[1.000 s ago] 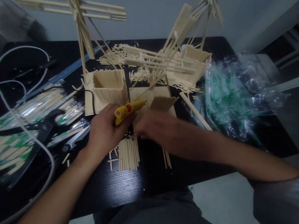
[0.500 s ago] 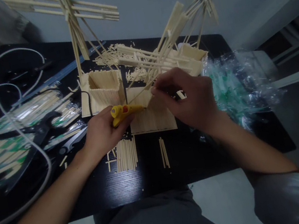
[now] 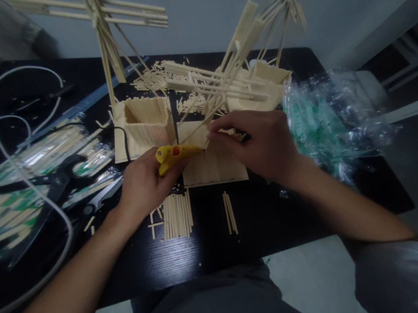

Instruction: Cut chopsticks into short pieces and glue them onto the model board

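My left hand [image 3: 144,181] is wrapped round a yellow hot glue gun [image 3: 172,156], its nozzle pointing right over a flat panel of wooden sticks [image 3: 215,169]. My right hand [image 3: 260,139] is closed in a pinch on a short wooden stick [image 3: 207,140], its end close to the nozzle above the panel. Whether nozzle and stick touch I cannot tell. Below the panel lie a row of cut sticks [image 3: 177,216] and a few separate sticks [image 3: 230,213]. A box built of sticks [image 3: 148,121] stands behind my left hand.
Windmill-like stick structures [image 3: 100,22] rise at the back, another [image 3: 241,64] leaning to the right. Bagged sticks [image 3: 12,212], black-handled pliers [image 3: 56,183] and a white cable [image 3: 11,159] are at left. Crumpled plastic bags [image 3: 320,120] lie right. Stick offcuts [image 3: 156,76] cover the back.
My right hand has moved slightly down and left, bringing the stick's end nearer the glue gun nozzle. My left hand and the glue gun have barely moved.
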`<state>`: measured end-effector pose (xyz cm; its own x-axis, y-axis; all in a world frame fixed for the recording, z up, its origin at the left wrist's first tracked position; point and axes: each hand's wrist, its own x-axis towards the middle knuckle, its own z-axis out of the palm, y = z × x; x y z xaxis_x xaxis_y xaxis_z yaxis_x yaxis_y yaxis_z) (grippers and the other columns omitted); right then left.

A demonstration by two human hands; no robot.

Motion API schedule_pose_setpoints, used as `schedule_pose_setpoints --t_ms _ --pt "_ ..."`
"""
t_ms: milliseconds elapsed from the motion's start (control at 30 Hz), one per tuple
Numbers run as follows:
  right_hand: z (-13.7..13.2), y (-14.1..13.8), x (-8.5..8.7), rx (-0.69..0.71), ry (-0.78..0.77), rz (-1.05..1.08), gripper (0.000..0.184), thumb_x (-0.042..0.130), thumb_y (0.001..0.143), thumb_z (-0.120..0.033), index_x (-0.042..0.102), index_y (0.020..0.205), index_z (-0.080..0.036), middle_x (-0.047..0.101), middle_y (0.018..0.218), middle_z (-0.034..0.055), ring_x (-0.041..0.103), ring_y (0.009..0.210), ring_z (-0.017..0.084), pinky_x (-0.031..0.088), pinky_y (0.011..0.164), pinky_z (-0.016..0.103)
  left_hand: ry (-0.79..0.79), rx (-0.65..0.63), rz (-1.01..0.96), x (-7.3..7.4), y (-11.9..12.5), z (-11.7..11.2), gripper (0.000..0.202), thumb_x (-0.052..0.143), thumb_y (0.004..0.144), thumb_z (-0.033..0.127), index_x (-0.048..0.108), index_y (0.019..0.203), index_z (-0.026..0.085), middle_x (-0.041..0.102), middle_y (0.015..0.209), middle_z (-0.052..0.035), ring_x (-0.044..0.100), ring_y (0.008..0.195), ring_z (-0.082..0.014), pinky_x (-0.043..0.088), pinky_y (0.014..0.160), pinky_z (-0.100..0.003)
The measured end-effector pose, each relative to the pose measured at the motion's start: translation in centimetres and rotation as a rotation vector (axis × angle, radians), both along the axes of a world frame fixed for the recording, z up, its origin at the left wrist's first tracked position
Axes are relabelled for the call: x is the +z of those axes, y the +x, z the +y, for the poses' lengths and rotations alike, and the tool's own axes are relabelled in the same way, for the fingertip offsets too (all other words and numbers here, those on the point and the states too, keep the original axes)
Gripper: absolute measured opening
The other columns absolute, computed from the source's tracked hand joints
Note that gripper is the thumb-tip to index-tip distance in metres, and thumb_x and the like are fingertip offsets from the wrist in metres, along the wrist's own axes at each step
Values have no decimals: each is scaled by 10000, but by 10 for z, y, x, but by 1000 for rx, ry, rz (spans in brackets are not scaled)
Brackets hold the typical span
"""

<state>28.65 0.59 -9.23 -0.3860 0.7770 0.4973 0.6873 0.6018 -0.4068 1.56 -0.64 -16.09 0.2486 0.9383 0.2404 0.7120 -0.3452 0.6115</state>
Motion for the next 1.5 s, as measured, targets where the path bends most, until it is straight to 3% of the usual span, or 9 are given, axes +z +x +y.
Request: schedule_pose_setpoints --t_ms 533,733,1067,1500 --pt "4 -3 -18 54 12 -44 143 699 1138 -228 839 1128 -204 909 1125 72 866 1040 247 635 943 347 71 -35 -64 3 -2 2 301 759 987 491 702 832 240 684 746 -7 640 615 -180 360 556 -313" --pt "5 -4 -22 31 -16 -57 169 673 1159 -274 835 1148 -226 904 1159 77 856 1084 259 635 970 372 64 -24 -58 1 -2 2 300 755 987 489 688 824 246 666 738 -7 632 624 -183 360 569 -318" --pt "9 -5 -35 55 66 7 143 686 1148 -249 820 1105 -225 901 1094 57 858 1016 239 639 929 347 27 -3 -25 4 -1 1 309 734 996 509 695 839 246 689 765 -14 654 655 -190 381 587 -320" --pt "8 -5 -31 24 25 -19 147 669 1144 -240 807 1096 -228 888 1080 61 840 1001 243 620 932 357 42 -6 -39 3 -1 1 308 735 997 518 701 841 254 678 742 -10 657 653 -196 386 575 -323"
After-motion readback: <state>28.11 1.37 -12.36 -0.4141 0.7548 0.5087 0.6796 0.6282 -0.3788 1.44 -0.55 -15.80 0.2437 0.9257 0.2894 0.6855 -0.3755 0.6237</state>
